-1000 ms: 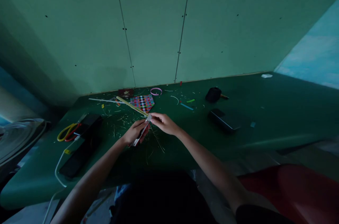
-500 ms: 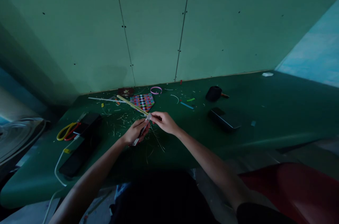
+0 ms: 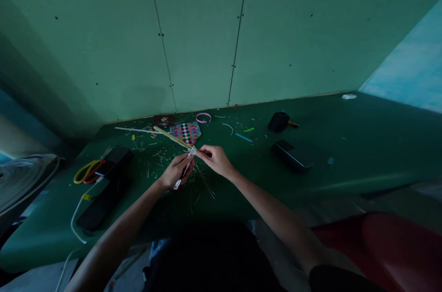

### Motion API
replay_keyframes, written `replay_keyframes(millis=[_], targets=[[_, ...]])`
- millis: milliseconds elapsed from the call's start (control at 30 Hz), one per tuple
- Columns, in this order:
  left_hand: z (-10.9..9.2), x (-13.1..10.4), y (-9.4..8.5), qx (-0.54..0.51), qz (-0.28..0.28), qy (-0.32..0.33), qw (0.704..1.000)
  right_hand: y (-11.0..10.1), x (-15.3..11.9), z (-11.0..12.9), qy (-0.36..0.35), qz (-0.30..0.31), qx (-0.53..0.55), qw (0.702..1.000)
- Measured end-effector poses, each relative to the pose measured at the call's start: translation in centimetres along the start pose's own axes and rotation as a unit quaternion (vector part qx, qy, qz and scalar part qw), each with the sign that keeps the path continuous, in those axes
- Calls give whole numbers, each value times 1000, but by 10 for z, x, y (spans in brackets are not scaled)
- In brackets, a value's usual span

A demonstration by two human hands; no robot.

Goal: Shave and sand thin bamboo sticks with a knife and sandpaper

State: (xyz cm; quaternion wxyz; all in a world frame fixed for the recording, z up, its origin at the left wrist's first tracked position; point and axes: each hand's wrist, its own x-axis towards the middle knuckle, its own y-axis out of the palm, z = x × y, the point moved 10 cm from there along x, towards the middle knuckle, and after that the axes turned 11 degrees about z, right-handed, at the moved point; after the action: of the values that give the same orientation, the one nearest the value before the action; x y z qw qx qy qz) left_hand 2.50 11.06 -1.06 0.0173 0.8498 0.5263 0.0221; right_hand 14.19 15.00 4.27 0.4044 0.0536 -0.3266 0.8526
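My left hand is closed around a small pale and dark piece whose lower end sticks out beneath the fingers. My right hand pinches the edge of a whitish bit at the top of that piece, close to my left fingertips. A long yellowish strip runs from this spot up to the left, across the corner of a colourful woven checkered piece. What exactly the left fingers wrap round is partly hidden.
Yellow and red-handled scissors, a phone and a white cable are at left. Thin scraps litter the green table. A pink ring lies behind; a black case and dark pouch sit right.
The whitish bit and the yellowish strip have shifted very slightly. Both hands stay in nearly the same place and keep their hold.
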Motion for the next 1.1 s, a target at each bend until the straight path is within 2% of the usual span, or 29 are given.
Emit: replay_keyframes(millis=[133, 333, 467, 600, 700, 800, 933, 1100], targets=[[-4, 0, -2, 19, -15, 5, 1000, -1, -2, -2, 19, -13, -85, 996], [-7, 0, -5, 25, -24, 10, 999, -9, -6, -2, 47, -64, -222, 972], [-14, -2, -9, 3, -37, 14, 999, -11, -8, -1, 37, -72, -239, 968], [-32, -10, -30, -32, -83, 50, 995, -12, -7, -9, 39, -62, -233, 970], [-36, -12, -38, -36, -77, 61, 995, -12, -6, -15, 48, -55, -232, 970], [-27, -9, -31, -4, -52, 46, 998, -11, -4, -14, 41, -44, -223, 973], [-9, -4, -13, 45, -19, -5, 999, 0, -2, -2, 0, 4, -205, 979], [-7, -3, -4, 67, -1, -14, 998, 11, -3, 9, -49, 34, -167, 984]])
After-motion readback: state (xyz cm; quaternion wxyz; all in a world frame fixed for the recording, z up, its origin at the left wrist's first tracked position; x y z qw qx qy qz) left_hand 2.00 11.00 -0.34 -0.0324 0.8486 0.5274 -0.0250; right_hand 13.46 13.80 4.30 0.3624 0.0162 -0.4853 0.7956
